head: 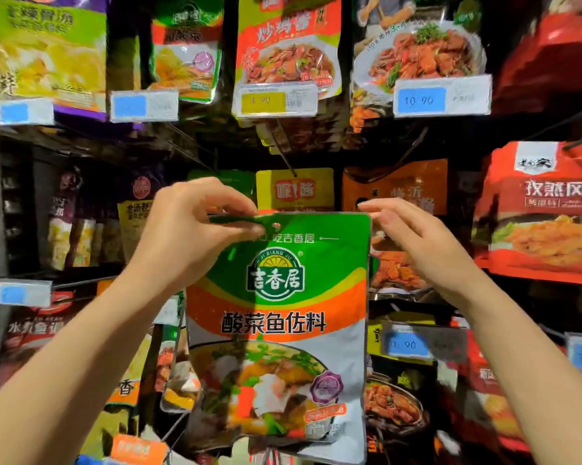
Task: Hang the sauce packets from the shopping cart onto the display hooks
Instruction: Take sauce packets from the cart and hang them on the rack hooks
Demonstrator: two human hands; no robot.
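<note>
A green, orange and white sauce packet (279,317) with a fish dish picture hangs upright in front of me in the head view. My left hand (189,229) pinches its top left edge, right beside the small round hang hole (276,225). My right hand (413,236) touches the packet's top right corner with fingers stretched out. A thin metal display hook (284,156) slants down from above, ending just over a yellow packet (294,189) behind. The shopping cart is out of view.
Rows of hanging sauce packets fill the rack: yellow-green ones (44,52) at upper left, red ones (544,209) at right, orange ones (396,186) behind my right hand. Price tags (442,97) stick out in front of the rows. More packets hang below.
</note>
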